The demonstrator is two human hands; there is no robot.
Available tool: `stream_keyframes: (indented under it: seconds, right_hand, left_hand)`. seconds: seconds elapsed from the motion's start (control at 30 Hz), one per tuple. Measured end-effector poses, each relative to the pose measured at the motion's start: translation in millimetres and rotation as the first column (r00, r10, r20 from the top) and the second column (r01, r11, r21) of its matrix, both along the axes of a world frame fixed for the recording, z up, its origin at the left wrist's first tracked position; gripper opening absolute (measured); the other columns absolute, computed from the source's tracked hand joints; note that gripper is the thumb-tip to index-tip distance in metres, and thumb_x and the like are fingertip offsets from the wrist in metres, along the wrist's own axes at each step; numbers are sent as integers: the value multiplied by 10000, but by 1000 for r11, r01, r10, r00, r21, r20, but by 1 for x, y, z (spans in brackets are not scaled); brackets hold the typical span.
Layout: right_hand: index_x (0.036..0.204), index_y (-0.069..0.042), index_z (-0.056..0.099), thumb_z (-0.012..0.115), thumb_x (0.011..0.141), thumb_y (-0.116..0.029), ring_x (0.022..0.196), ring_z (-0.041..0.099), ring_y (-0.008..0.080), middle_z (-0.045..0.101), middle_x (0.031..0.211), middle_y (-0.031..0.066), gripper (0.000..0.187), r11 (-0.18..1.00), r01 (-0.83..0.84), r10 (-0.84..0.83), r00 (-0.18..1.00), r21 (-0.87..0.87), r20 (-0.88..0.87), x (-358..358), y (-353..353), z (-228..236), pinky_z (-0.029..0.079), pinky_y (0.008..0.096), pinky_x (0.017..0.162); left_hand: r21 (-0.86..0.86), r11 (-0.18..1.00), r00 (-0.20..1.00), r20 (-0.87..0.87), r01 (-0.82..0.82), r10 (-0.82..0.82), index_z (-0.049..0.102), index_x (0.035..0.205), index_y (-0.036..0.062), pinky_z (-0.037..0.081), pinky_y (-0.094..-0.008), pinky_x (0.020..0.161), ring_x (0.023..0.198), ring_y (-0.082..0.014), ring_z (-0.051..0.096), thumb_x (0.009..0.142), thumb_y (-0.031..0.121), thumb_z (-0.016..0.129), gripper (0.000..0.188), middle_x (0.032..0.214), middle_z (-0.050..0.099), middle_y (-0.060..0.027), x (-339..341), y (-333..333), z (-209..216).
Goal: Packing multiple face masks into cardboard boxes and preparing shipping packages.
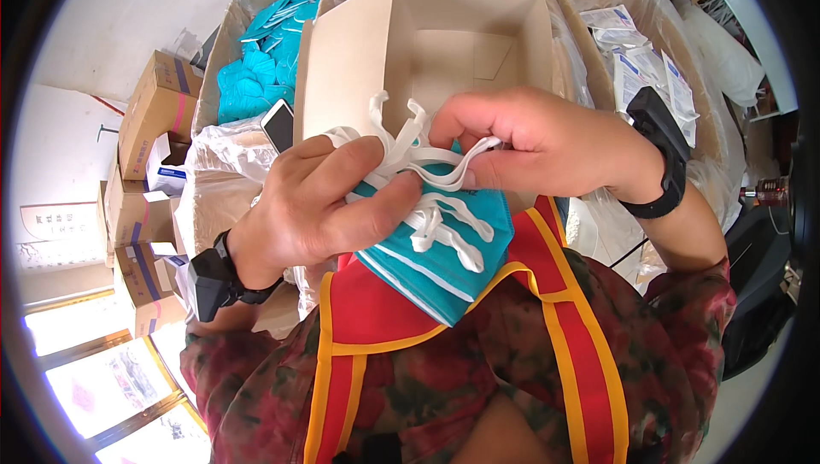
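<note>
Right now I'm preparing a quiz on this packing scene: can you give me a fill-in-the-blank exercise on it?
1. Both hands hold a folded mask coloured ____.
2. The right hand pinches the mask's ____ straps.
3. Beyond the left hand, the open cardboard box is ____ inside.

Missing words: teal; white; empty

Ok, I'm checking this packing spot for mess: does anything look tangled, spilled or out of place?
The white straps of the teal masks are bunched in a tangle between the left hand and right hand. A phone lies wedged beside the open cardboard box, next to loose masks. Nothing looks spilled or damaged.
</note>
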State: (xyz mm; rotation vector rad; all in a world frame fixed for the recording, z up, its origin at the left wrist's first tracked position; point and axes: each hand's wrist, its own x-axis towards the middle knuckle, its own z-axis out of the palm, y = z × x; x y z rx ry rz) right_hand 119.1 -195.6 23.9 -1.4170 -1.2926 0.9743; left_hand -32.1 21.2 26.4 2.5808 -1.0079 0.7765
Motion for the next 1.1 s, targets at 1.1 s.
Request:
stream_keyframes:
  seconds: [1.1]
  right_hand:
    - [696, -77, 502, 552, 942, -471, 475, 380, 33, 439, 604, -15, 467, 642, 708, -679, 703, -294, 210, 3, -222, 47, 252, 201, 434]
  left_hand:
    - [177, 748, 725, -183, -640, 664, 575, 854, 25, 481, -418, 603, 722, -382, 583, 604, -54, 599, 263, 853, 553, -158, -57, 98, -13]
